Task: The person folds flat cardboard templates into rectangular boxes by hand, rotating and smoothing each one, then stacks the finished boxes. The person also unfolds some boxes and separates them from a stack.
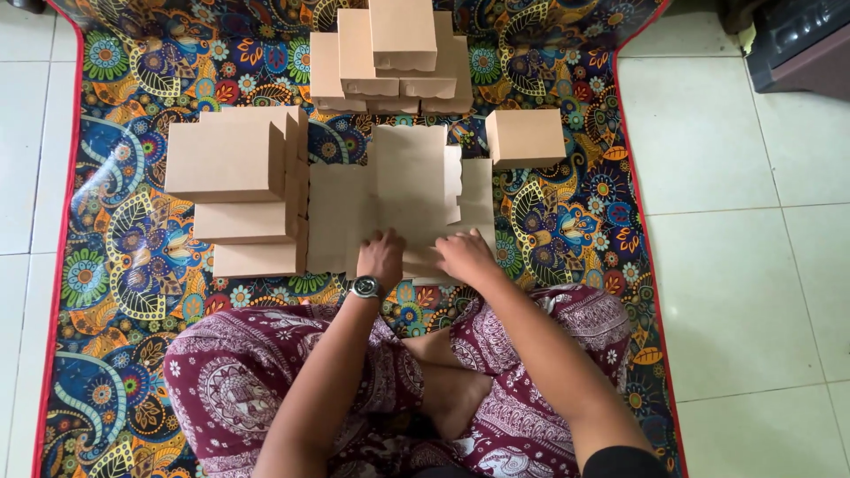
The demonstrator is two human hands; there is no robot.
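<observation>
A flat, unfolded brown cardboard box blank (403,190) lies on the patterned mat (124,257) in front of my crossed legs. My left hand (382,257), with a wristwatch on its wrist, presses down on the blank's near edge. My right hand (464,257) rests beside it on the same near edge, fingers bent on the cardboard. Neither hand lifts anything clear of the mat.
A stack of three folded brown boxes (239,190) stands at the left. Several more boxes (390,53) are piled at the far side, and a single small box (526,137) sits at the right. White floor tiles (744,221) surround the mat; dark furniture (801,40) is at top right.
</observation>
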